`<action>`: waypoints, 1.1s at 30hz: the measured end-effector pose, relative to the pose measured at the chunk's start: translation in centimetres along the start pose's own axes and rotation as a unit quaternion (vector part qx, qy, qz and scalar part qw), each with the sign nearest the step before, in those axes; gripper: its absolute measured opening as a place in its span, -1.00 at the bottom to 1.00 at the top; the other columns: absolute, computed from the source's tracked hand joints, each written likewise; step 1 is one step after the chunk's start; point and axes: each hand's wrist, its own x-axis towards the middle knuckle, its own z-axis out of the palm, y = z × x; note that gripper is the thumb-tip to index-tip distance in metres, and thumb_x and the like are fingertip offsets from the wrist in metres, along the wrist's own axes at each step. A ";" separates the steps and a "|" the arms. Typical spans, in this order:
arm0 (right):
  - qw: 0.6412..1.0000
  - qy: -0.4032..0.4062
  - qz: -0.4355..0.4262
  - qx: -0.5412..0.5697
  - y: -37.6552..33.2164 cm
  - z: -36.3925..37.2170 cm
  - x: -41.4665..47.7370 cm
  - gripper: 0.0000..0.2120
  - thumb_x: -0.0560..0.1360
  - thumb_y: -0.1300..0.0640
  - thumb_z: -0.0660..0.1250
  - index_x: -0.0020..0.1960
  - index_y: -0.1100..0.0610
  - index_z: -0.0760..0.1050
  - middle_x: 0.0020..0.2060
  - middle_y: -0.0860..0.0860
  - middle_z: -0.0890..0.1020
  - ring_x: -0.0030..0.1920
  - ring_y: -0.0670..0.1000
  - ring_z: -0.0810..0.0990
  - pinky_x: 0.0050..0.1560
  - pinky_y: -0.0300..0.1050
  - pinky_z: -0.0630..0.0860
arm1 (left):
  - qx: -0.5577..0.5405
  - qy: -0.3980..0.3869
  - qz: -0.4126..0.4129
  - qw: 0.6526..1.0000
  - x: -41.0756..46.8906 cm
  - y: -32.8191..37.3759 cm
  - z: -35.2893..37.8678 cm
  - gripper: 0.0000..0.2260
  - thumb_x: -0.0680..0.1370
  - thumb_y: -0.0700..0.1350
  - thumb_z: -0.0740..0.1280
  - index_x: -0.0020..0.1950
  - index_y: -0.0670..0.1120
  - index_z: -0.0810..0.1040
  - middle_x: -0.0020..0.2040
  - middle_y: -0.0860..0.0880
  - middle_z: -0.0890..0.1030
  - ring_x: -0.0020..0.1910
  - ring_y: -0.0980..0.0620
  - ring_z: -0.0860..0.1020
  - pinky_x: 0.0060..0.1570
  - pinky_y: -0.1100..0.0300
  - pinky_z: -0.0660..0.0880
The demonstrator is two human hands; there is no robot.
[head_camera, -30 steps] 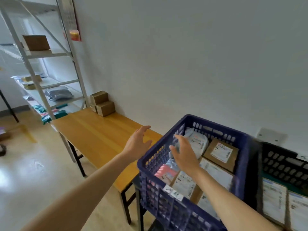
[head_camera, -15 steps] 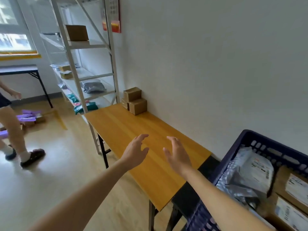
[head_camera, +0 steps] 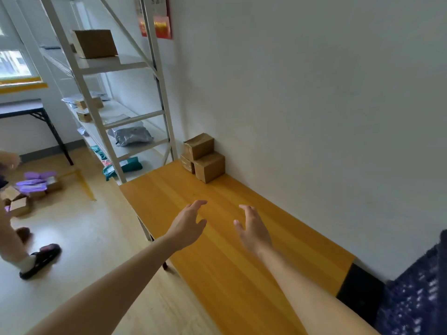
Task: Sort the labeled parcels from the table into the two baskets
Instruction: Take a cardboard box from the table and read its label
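Over on the left, another person's sandal [head_camera: 40,261] has stepped into sight beside opened cartons on the floor; a second ago none of that showed. The shelf rack [head_camera: 106,66] now fills the upper left, and the red poster [head_camera: 159,22] behind it carries small digits along its top that are too blurred to read.

The last parcels, three taped cardboard boxes [head_camera: 204,157], sit stacked at the far end of the table [head_camera: 242,274] against the wall; no label faces this way.

The left hand [head_camera: 187,224] hangs above the tabletop, fingers spread and loose, holding nothing. The right hand [head_camera: 254,228], which a second ago was down among the labelled parcels, has come out empty and spread beside it, palms facing each other.

Only a corner of the blue basket [head_camera: 416,298] shows at the right edge. It looks as if one drop is done and both hands are heading for the boxes.
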 end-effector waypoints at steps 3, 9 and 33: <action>1.000 -0.017 0.012 0.003 -0.4 2.7 2.9 -0.56 0.61 0.03 0.16 0.47 0.06 0.21 0.41 -0.02 0.32 0.33 0.01 0.39 0.22 -0.08 0.42 | -0.003 -0.001 -0.001 1.000 3.0 -2.7 -1.0 -0.54 0.58 -0.13 0.31 0.45 0.08 0.29 0.36 -0.04 0.41 0.30 -0.04 0.44 0.17 0.05 0.49; 0.999 -0.002 0.034 -0.002 -1.8 7.9 9.8 -0.56 0.62 0.04 0.16 0.47 0.07 0.22 0.39 0.00 0.34 0.33 0.01 0.40 0.16 -0.16 0.38 | -0.004 -0.030 0.000 1.000 11.0 -8.4 -3.2 -0.53 0.58 -0.12 0.30 0.46 0.08 0.27 0.38 -0.05 0.41 0.29 -0.04 0.45 0.13 0.06 0.52; 0.977 0.109 0.186 0.010 -8.5 18.6 36.2 -0.55 0.62 0.06 0.19 0.48 0.08 0.22 0.44 0.01 0.32 0.41 0.00 0.33 0.31 -0.15 0.32 | -0.050 -0.134 0.058 0.988 44.0 -21.5 -13.0 -0.57 0.59 -0.08 0.28 0.45 0.06 0.29 0.34 -0.02 0.44 0.19 -0.01 0.49 -0.02 0.11 0.50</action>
